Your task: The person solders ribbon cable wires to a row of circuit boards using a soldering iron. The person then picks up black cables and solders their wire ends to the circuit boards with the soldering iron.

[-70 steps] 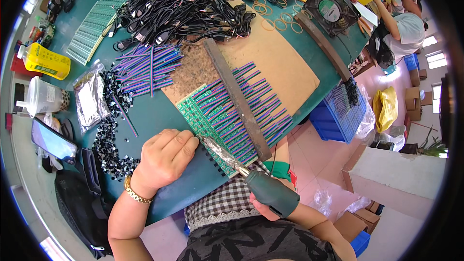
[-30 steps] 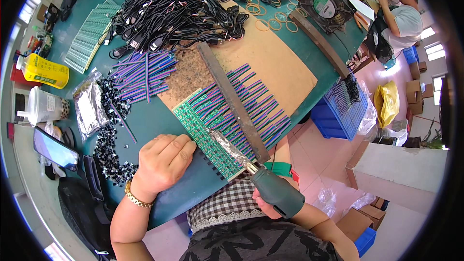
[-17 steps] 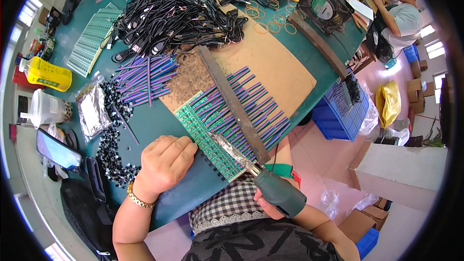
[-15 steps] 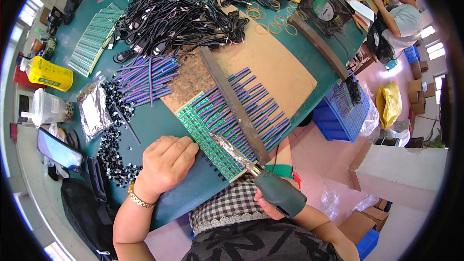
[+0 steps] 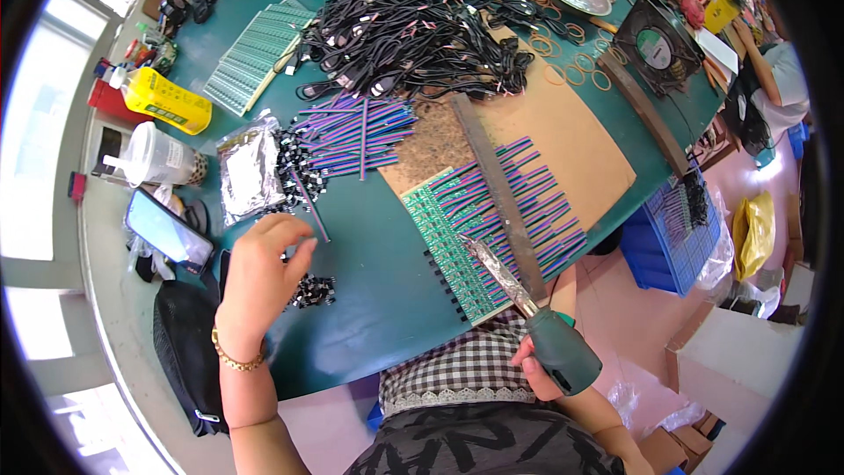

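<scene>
My right hand (image 5: 538, 371) is wrapped round the dark green handle of a soldering iron (image 5: 563, 352). Its foil-wrapped shaft slants over a green circuit board panel (image 5: 453, 255), tip close to the boards; contact is unclear. Striped ribbon wires (image 5: 545, 207) extend from the panel, and a dark metal bar (image 5: 499, 185) lies across them. Small black connectors line part of the panel's left edge. My left hand (image 5: 259, 273) hovers over a pile of small black connectors (image 5: 312, 290), fingers bent and thumb apart from them. Nothing clearly shows in its grasp.
Black cables (image 5: 404, 26) are heaped at the back, with loose ribbon wires (image 5: 352, 136) before them. On the left are a silver bag (image 5: 249, 176), phone (image 5: 171, 229), plastic cup (image 5: 163, 156) and yellow bottle (image 5: 167, 98). A fan (image 5: 655, 48) and another person (image 5: 782, 79) are at the right.
My left hand has left the panel's edge and moved left to the connector pile, its fingers loosening. The soldering iron stays over the panel in my right hand. The whole view has shifted.
</scene>
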Motion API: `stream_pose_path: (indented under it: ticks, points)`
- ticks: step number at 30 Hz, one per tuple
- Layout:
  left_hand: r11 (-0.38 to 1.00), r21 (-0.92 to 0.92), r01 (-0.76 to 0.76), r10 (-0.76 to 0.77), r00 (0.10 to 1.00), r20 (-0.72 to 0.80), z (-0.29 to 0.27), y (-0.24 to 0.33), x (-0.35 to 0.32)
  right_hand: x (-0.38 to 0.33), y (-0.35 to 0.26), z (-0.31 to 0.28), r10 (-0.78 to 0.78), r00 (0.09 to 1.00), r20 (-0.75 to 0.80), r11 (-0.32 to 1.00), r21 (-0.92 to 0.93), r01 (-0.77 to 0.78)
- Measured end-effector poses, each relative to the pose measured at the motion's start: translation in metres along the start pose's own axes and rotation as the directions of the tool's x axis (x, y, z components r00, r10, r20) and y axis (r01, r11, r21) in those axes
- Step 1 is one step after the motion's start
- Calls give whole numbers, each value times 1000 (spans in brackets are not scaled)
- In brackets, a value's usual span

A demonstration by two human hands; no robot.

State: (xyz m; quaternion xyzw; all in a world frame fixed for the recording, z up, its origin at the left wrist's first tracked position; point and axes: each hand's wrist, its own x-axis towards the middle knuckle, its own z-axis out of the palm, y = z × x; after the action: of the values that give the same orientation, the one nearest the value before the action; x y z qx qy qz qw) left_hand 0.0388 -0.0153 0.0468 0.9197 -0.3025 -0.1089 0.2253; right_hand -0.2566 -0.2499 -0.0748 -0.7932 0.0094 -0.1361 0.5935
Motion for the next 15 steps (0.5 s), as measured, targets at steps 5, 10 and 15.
stream_pose_path:
  ticks: [5,10,15]
  points:
    - [984,164,-67,90,987,-134,27,-36,-18,8,-15,4,120,993,-15,981,-152,-121]
    - [899,379,-218,300,938,-173,35,-30,-13,11,-15,12,290,954,-76,957,1,-291]
    - [961,130,-244,273,910,-313,41,-11,-9,23,-25,3,460,885,73,863,199,-465]
